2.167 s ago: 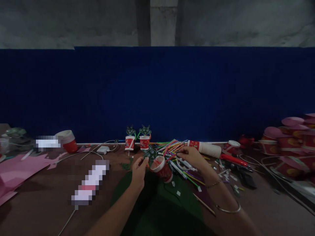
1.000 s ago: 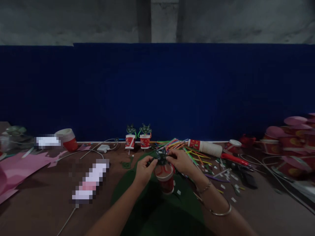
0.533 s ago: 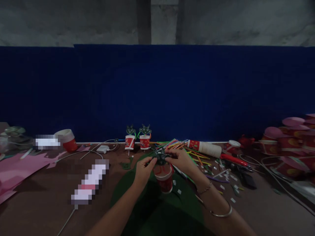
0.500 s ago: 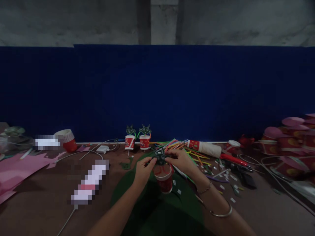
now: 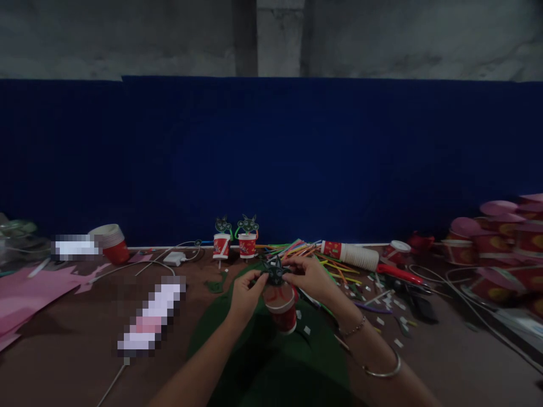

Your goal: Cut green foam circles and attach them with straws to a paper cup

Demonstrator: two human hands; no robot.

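Note:
A dark paper animal face with pointed ears (image 5: pixel 276 272) stands at the top of a red paper cup (image 5: pixel 283 316). From the left, my left hand (image 5: pixel 246 297) pinches the face's edge between thumb and fingers. On the other side my right hand (image 5: pixel 311 281) grips its right edge the same way. The cup sits upright on a dark green round mat (image 5: pixel 237 362), with a reddish disc over its top. Whatever joins the face to the cup is too dark to make out.
Two finished-looking cup figures (image 5: pixel 247 243) stand at the back. Colourful pipe cleaners or straws (image 5: pixel 297 249) lie behind my right hand, near stacked cups (image 5: pixel 356 256) and red-handled scissors (image 5: pixel 399 274). Pink paper (image 5: pixel 34 288) is at left; pink-topped cups (image 5: pixel 500 237) crowd the right.
Both hands keep their hold on the paper face, with barely any movement. The whole view has shifted slightly.

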